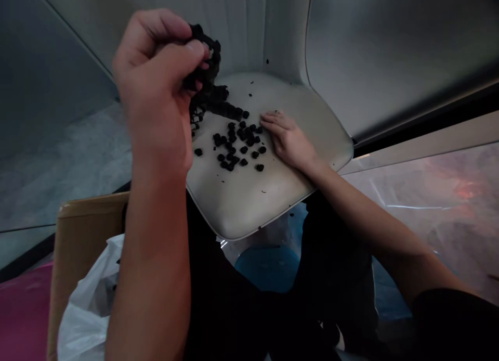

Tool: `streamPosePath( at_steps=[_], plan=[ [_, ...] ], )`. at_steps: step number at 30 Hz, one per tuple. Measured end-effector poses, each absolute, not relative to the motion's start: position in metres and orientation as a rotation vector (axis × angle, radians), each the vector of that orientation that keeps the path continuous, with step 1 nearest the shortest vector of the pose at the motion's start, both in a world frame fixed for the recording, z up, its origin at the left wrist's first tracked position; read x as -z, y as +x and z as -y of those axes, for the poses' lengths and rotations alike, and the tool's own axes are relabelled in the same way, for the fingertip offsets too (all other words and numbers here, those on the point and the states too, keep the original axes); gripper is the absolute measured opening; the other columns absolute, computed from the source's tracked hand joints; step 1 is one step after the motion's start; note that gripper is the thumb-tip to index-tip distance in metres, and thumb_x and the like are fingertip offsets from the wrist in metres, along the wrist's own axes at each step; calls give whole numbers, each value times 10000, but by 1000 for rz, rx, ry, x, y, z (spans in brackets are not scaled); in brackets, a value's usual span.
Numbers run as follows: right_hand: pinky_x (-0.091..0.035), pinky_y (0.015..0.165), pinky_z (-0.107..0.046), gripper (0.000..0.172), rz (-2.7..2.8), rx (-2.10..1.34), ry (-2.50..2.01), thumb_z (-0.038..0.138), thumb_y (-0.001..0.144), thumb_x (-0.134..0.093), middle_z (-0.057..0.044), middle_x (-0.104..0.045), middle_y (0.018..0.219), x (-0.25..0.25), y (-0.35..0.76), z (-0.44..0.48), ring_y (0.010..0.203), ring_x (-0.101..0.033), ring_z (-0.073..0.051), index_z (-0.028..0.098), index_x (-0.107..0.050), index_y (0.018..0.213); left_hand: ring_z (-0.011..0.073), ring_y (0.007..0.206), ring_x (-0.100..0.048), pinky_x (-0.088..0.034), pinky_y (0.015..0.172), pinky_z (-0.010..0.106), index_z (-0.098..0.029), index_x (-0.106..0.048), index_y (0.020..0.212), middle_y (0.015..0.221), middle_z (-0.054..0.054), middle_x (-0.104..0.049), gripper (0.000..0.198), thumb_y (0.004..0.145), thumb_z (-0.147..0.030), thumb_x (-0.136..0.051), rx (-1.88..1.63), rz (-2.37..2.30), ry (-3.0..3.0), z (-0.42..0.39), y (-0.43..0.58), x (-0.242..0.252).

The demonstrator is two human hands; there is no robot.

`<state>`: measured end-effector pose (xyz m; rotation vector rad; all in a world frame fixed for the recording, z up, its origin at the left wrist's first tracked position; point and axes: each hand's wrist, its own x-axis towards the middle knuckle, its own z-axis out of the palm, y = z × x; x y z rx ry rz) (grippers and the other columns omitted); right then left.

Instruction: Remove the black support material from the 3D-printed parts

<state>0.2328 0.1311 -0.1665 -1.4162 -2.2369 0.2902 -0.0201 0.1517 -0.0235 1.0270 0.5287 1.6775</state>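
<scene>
My left hand [167, 75] is raised above the far left part of a pale chair seat [312, 106], its fingers pinched on a ragged black piece [212, 59] with holes in it. Beneath that hand, more black strips [226, 109] lie on the seat. Several small black round pieces [244, 134] are scattered over the seat's middle. My right hand [288, 140] rests flat on the seat just right of them, palm down, fingers extended together, with its fingertips beside the nearest pieces. Whatever is under its palm is hidden.
A cardboard box [78, 246] with a white plastic bag [86, 309] stands at the lower left, beside a pink surface [27, 309]. A blue round object [268, 267] shows below the seat, between my legs. The chair's backrest [241, 28] rises behind the seat.
</scene>
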Motion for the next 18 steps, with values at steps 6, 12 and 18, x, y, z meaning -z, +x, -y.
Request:
streamPosePath(
  at_steps=[6,12,18],
  plan=[
    [-230,1448,-647,655,2118,-292,-1699,431,1167,-350,-172,-477,1801,173,266,-140,1738,-369,-361,111,-514,1714,-30,525,-515,-410,538,114,-150,-757,986,817,-45,-560,530,1219,-83,-286,-1380,-535,999,-146,-25,-3],
    [-156,1474,-593,765,1875,-353,-1483,685,1154,-269,-99,-328,1893,142,247,-117,1798,-208,-306,257,-399,1776,68,847,-743,-623,820,204,-290,-831,1133,863,-31,-615,672,1220,-89,-196,-1413,-324,1143,-145,-20,14],
    [-640,1086,-518,659,1331,-1040,-939,851,944,-682,-64,-761,1286,71,162,-66,1349,-704,-316,325,-653,1341,81,923,-751,-638,910,233,-298,-853,1033,966,-66,-738,261,1122,-146,-661,-1342,-156,1271,-137,1,19]
  ],
)
